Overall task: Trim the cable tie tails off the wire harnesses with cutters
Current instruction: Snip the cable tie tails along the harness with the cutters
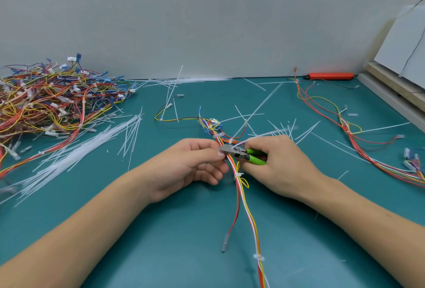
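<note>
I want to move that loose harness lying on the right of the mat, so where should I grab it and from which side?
Probably pinch the wire harness from above at its tied red trunk, where the strands run together on the mat; its spread connector ends would tangle.
</note>
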`<state>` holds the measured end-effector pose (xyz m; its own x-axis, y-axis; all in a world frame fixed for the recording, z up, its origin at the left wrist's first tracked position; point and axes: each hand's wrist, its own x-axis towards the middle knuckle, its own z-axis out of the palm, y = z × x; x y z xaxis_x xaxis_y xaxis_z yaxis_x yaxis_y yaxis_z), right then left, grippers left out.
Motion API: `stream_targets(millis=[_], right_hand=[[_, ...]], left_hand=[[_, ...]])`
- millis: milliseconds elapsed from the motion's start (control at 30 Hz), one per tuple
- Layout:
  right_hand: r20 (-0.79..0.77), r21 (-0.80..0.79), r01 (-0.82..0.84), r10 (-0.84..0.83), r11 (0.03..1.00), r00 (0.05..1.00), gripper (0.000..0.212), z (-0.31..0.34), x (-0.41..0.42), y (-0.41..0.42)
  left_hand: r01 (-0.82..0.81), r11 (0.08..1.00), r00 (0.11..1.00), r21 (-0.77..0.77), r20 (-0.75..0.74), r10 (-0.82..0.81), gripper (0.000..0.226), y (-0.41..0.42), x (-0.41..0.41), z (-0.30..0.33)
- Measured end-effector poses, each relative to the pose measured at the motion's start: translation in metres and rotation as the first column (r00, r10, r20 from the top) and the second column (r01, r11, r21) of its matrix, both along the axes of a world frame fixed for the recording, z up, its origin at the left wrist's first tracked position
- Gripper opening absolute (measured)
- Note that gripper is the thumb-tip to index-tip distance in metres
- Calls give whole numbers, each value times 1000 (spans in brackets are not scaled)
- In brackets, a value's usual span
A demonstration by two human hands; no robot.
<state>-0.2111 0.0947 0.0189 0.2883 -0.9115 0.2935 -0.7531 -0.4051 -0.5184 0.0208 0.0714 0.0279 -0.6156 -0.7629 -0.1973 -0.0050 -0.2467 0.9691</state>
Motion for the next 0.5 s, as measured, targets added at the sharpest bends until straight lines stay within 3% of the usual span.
stream_targets(millis=[200, 267, 400, 500], right_hand=[[7, -5, 30, -30, 1000, 1000, 18, -3, 1, 3], [13, -2, 2, -1, 1000, 1000, 10, 0, 2, 2], [12, -39, 0, 0, 999, 1000, 41, 0, 1, 0], [33, -38, -4, 5, 999, 999, 46, -2, 0, 0]], left_hand=[[10, 1000, 1000, -10, 9, -10, 15, 2, 0, 2], [-2, 1000, 1000, -2, 4, 2, 17, 2, 0, 2], [-9, 1000, 1000, 1, 4, 9, 22, 2, -1, 3], [-25, 1000, 1000, 8, 5, 25, 21, 2, -2, 3]])
